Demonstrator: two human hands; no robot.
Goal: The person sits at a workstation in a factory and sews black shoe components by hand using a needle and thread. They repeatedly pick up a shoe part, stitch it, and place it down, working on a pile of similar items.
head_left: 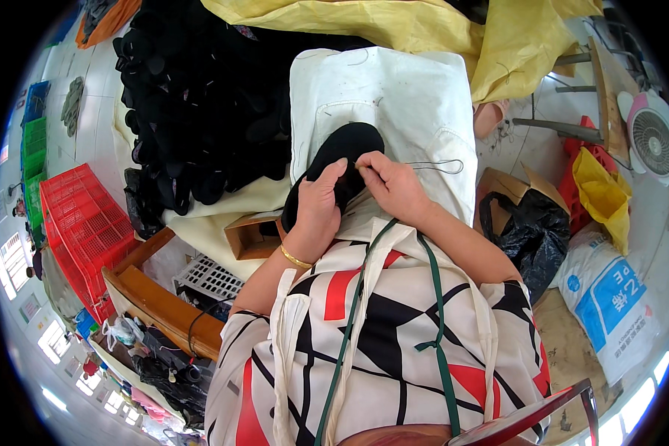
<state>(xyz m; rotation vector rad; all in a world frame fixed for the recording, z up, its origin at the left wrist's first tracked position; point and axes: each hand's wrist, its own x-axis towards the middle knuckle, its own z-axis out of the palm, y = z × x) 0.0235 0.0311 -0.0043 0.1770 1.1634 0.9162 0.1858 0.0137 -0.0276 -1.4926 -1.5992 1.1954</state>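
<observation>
A black cloth shoe lies slantwise on a white cloth over my lap. My left hand is closed round the shoe's near side, thumb on top and pointing up. My right hand is pinched at the shoe's opening, close to the left thumb; what its fingertips hold is too small to make out. A thin dark loop, wire or thread, sticks out to the right from behind the right hand. Whether that hand grips it is hidden. Short thread ends lie on the white cloth.
A big heap of black shoes lies at the far left. Yellow sheeting covers the far side. A red crate and wooden drawer stand left; a black bag, printed sack and fan are right.
</observation>
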